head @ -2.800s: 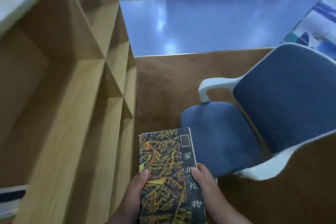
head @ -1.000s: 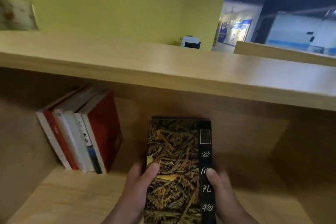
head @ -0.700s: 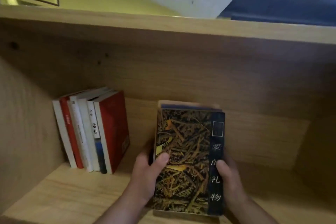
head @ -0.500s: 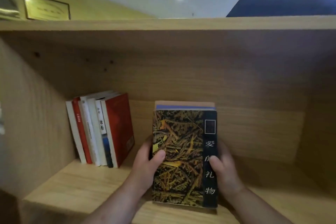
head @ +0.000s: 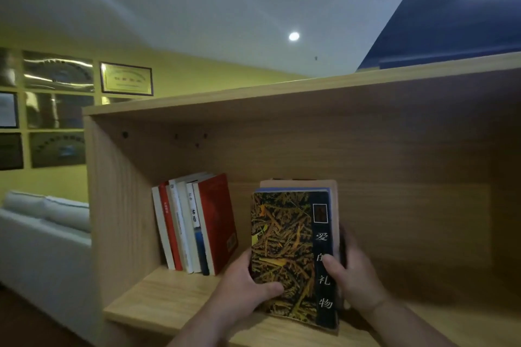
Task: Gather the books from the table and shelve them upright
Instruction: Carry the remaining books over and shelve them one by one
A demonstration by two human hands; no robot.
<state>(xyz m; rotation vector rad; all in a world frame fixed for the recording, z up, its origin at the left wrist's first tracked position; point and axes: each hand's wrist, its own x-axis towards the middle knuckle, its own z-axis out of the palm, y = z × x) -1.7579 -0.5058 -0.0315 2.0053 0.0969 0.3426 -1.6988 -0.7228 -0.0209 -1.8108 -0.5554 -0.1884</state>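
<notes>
I hold a small stack of books (head: pixel 284 245) upright inside the wooden shelf compartment (head: pixel 169 298), its lower edge on or just above the board. The front cover shows yellow and black streaks with a dark title strip on the right. A tan cover and a blue edge show behind it. My left hand (head: pixel 248 282) grips the stack's left edge, thumb across the cover. My right hand (head: pixel 355 282) grips the right edge, thumb on the title strip. A row of several shelved books (head: pixel 194 222), white and red, leans slightly against the compartment's left wall.
The compartment's top board (head: pixel 282 93) runs overhead and its right part stands bare. A gap lies between the shelved row and my stack. A white sofa (head: pixel 42 222) sits to the left, below framed plaques (head: pixel 127 77) on a yellow wall.
I have turned from the chair to the shelf and brought the stack into the compartment. In the last half second the view shifted right and upward; the stack stays upright between my hands.
</notes>
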